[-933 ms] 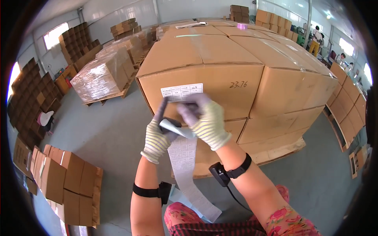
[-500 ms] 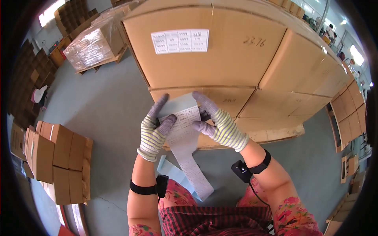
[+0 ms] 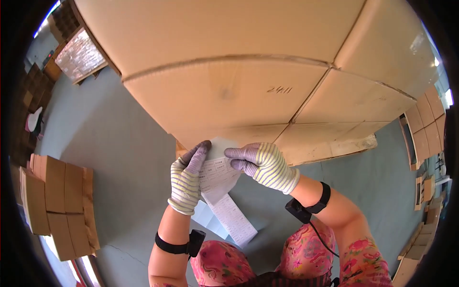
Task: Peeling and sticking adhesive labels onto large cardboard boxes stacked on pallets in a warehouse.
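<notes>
A: Fingers (image 3: 197, 160) first: in the head view, grasping what?

B: With the left hand (image 3: 185, 182), pinching the left side of a label strip (image 3: 215, 174) between thumb and forefinger, near the top. With the right hand (image 3: 270, 167), pinching too, at the upper right side, thumb below forefinger.

A: And to look at, this label strip?

B: White, thin, covered in small printed grids of dark lines; paler and bluish at the top. Held tilted between both hands, then hanging lower down in a long tail, slanting to the right over the floor (image 3: 138, 153). Left of that tail, light-blue paper (image 3: 206, 220); impossible to tell whether joined to it.

A: Placed where?

B: In the air, before the near edge of the pallet (image 3: 334, 150), toward its left corner, just below the big cartons (image 3: 205, 100) stacked there.

A: And the pose?

B: Both gloved in striped knit, greyish purple at the fingers. On the left: almost upright from wrist to fingertips, aimed at the cartons. On the right: bent at the elbow, turned inward, fingertips aimed left. Round each forearm, a black band (image 3: 169, 245) with a small black box (image 3: 197, 241); from the right one, a cable (image 3: 321, 237) down toward floral-clad legs (image 3: 306, 248).
</notes>
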### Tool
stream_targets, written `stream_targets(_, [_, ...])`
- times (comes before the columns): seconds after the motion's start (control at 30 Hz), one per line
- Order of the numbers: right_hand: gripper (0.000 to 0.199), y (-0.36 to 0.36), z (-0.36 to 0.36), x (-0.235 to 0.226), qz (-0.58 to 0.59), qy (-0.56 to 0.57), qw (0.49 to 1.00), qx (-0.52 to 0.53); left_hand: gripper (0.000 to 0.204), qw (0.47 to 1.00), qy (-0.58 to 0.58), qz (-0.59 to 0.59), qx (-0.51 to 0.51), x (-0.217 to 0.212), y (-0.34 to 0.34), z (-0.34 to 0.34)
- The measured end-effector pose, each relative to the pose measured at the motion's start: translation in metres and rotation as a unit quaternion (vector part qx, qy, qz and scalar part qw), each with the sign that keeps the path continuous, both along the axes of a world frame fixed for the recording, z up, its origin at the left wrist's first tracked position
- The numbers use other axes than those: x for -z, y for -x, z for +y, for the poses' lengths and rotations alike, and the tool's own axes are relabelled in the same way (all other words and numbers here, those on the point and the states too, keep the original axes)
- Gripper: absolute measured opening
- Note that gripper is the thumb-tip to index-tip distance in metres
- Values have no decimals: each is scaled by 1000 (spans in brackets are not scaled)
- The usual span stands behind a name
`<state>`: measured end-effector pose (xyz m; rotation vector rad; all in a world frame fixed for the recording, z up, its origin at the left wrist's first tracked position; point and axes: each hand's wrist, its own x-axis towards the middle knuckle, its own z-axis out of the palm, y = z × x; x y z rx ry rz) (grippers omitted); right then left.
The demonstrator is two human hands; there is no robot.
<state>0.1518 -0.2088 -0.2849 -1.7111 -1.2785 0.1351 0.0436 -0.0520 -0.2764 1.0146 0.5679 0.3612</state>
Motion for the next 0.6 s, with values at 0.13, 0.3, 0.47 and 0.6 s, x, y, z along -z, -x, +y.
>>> stream_targets(0.13, [23,7,2,9,72,-1,997,19,33,994,102,-17,-25,16,2,0])
stream_targets(0.3, [19,11,15,-3,-54,-5,993,104,47,982,185,-45,-1,27,5,12])
stream_targets(0.47, [12,26,34,-38,-94,-107,990,-3,49,945,318,-79,-8,60,16,63])
stream_targets(0.6, [9,4,69,-49,142,-158,971,112,34,994,47,-85,-41,45,18,71])
